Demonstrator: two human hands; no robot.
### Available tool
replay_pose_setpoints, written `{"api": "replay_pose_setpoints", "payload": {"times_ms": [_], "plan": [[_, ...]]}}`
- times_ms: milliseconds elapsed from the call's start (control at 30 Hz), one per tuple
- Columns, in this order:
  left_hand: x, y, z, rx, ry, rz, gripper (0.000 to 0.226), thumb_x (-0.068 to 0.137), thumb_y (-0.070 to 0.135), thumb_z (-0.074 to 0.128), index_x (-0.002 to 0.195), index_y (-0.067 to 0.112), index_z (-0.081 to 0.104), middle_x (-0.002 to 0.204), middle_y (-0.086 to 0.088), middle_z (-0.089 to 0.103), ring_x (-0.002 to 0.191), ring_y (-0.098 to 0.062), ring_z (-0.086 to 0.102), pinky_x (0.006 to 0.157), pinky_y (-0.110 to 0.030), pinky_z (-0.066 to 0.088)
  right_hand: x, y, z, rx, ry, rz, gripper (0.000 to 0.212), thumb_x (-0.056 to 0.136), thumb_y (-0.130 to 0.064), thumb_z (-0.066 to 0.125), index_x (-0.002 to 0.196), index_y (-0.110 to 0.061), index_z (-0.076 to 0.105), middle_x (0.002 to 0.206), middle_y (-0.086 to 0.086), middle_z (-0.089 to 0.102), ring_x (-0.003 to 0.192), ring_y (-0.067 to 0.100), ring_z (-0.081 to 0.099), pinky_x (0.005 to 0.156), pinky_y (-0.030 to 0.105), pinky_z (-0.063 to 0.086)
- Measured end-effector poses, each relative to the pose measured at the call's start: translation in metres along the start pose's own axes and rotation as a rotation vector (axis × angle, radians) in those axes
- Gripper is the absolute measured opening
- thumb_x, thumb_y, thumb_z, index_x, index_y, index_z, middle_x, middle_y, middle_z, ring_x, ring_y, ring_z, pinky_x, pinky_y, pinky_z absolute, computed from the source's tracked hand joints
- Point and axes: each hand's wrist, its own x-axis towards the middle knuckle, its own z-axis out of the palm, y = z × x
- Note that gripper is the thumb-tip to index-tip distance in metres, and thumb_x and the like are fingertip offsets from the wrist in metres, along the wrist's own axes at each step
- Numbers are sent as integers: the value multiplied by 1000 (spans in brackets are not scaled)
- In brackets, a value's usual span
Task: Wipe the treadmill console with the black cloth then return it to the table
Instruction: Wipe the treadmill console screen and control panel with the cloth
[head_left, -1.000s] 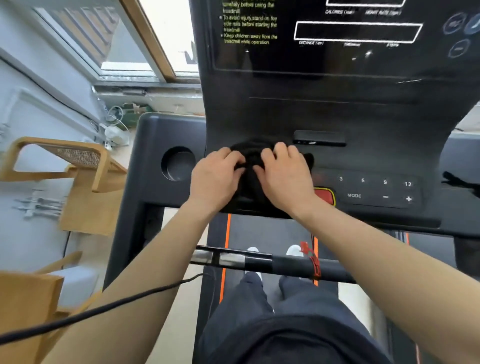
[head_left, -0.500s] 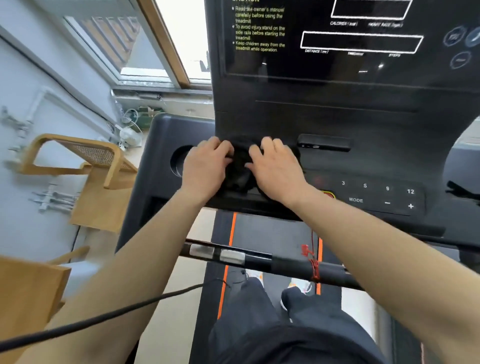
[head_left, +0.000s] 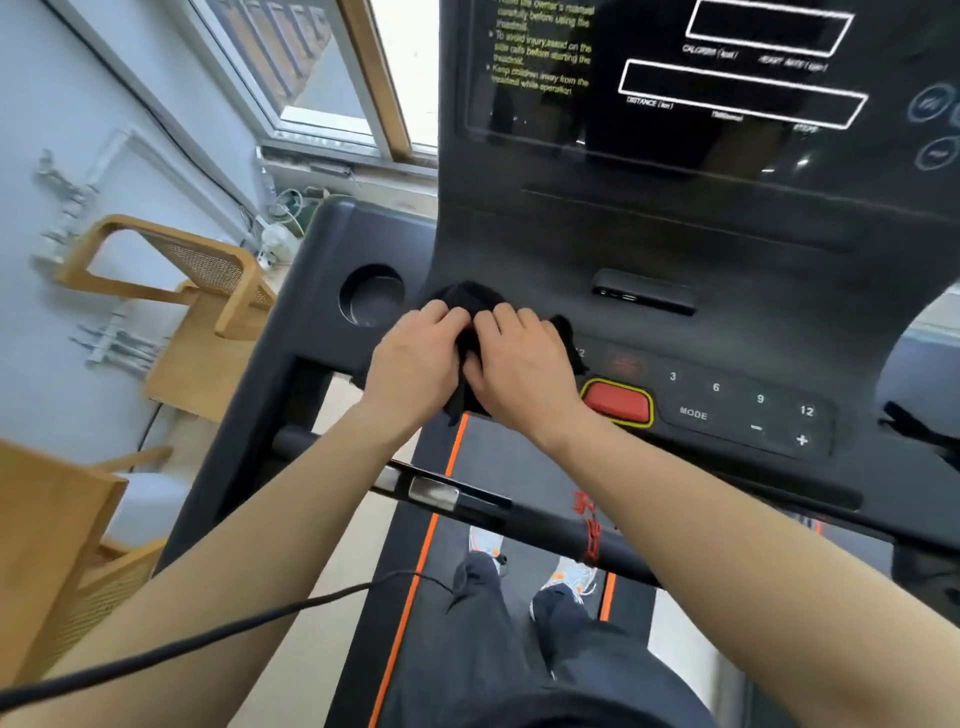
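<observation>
The black treadmill console (head_left: 649, 244) fills the upper right, with a dark display at the top and a keypad along its lower edge. A bunched black cloth (head_left: 475, 304) lies on the console's lower left part, just right of the round cup holder (head_left: 371, 296). My left hand (head_left: 415, 364) and my right hand (head_left: 519, 369) press side by side on the cloth, fingers curled over it. Most of the cloth is hidden under the hands; a dark fold hangs over the console's front edge between them.
A red stop button (head_left: 618, 402) and the number and MODE keys (head_left: 737, 410) sit right of my hands. A handlebar (head_left: 467, 499) crosses below my forearms, above the belt and my legs. Wooden chairs (head_left: 171, 291) stand at the left. A black cable (head_left: 208, 639) crosses my left arm.
Both hands, still on the cloth, have slid left along the console's lower edge, uncovering the red stop button. The view has also shifted and tilted.
</observation>
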Motion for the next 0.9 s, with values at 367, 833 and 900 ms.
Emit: {"api": "replay_pose_setpoints", "payload": {"times_ms": [367,833,900], "plan": [[36,180,48,-126,-230,353,21,97,25,51,117,23,57,111,-6,54,103,-29,52,68,-40,46,-119,181,-56,-55,18,383,31,92,-41,54,107,-14,59,100,12,57,89,36,56,78,46,48],[50,211,52,-127,-110,528,19,88,7,62,106,13,66,102,-8,58,92,-29,56,60,-46,54,-128,197,-69,-75,167,540,26,93,-29,54,105,-7,59,103,20,55,90,39,50,78,46,41],[69,210,44,-118,16,494,17,85,4,64,100,10,68,98,-10,60,86,-30,56,53,-43,52,-90,195,-73,45,253,662,23,92,-23,62,109,-8,59,113,19,54,99,40,49,83,44,41]]}}
